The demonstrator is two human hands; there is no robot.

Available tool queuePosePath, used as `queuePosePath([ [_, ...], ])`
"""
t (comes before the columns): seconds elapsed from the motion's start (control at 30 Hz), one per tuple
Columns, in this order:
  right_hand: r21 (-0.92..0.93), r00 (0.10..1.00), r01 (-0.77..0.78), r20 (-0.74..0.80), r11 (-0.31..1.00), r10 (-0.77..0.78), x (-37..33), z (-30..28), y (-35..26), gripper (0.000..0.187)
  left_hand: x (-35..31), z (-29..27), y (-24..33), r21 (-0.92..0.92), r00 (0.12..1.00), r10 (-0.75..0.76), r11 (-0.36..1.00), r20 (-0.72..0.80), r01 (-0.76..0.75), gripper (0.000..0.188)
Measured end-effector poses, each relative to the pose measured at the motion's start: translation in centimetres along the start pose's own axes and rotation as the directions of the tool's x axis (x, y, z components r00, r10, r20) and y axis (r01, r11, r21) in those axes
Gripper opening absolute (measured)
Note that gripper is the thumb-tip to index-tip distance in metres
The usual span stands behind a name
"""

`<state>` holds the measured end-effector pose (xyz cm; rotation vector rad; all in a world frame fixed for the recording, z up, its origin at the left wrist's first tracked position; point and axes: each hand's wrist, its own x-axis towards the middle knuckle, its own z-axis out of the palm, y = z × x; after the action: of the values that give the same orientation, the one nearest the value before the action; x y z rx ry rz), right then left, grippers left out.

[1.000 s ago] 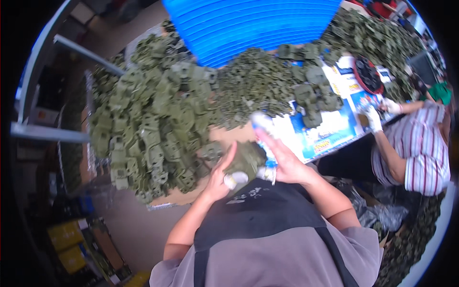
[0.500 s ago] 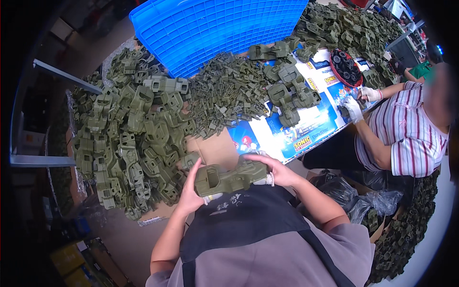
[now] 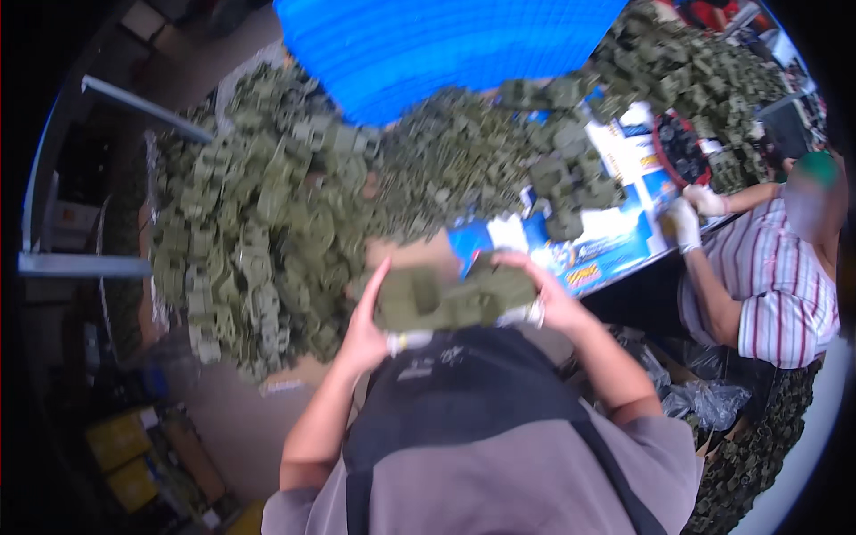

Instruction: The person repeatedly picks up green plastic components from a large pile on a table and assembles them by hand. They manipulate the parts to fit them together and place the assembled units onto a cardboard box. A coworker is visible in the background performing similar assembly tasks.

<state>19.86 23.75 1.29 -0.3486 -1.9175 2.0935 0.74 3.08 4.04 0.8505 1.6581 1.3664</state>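
Note:
An olive-green plastic toy vehicle body (image 3: 401, 301) is held level in front of my apron. My left hand (image 3: 364, 337) grips its left end, and my right hand (image 3: 557, 303) is closed round the right end. White coverings show on some of my fingers below the part. Motion blur smears the part's details. Just beyond my left hand lies a large heap of similar green vehicle bodies (image 3: 254, 214). A pile of smaller green plastic pieces (image 3: 446, 156) spreads across the table behind the held part.
A large blue plastic crate (image 3: 446, 53) stands tilted at the back. At right, a co-worker in a striped shirt (image 3: 758, 294) wears white gloves (image 3: 685, 223) beside a red basket of black wheels (image 3: 682, 152). Printed cardboard (image 3: 615, 245) covers the table there. A metal frame (image 3: 85, 265) stands left.
The whole view has shifted and blurred. Both my hands still hold the vehicle body, which now appears slightly higher and farther right. The co-worker's gloved hands have changed position a little.

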Motion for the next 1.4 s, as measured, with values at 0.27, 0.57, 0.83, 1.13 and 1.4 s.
queuePosePath([
  [0.27, -0.387, 0.995, 0.104, 0.037, 0.916, -0.097, 1.3, -1.0, -1.0, 0.057, 1.0, -0.5, -0.5, 0.28, 0.976, 0.219, 0.937, -0.016, -0.206, 0.066],
  [0.57, -0.324, 0.999, 0.047, -0.001, 0.945, -0.05, 0.9, -1.4, -1.3, 0.053, 1.3, -0.4, -0.8, 0.243, 0.988, 0.13, 0.959, 0.079, -0.146, 0.085],
  [0.83, -0.442, 0.992, 0.128, 0.074, 0.888, -0.106, 1.0, 0.1, -3.7, 0.053, 4.9, 4.3, 3.6, 0.575, 0.899, 0.374, 0.694, 0.226, -0.433, 0.042],
  [1.13, -0.574, 0.979, 0.184, 0.037, 0.798, -0.199, 0.2, -2.5, -2.6, 0.051, 7.0, 6.2, 0.7, 0.534, 0.919, 0.322, 0.747, 0.229, -0.395, 0.04],
  [1.4, -0.735, 0.424, -0.313, -0.675, 0.602, -0.604, 2.2, -32.5, 10.1, 0.045, 3.8, -8.4, 3.5, 0.846, 0.906, 0.367, 0.533, -0.21, -0.02, 0.057],
])
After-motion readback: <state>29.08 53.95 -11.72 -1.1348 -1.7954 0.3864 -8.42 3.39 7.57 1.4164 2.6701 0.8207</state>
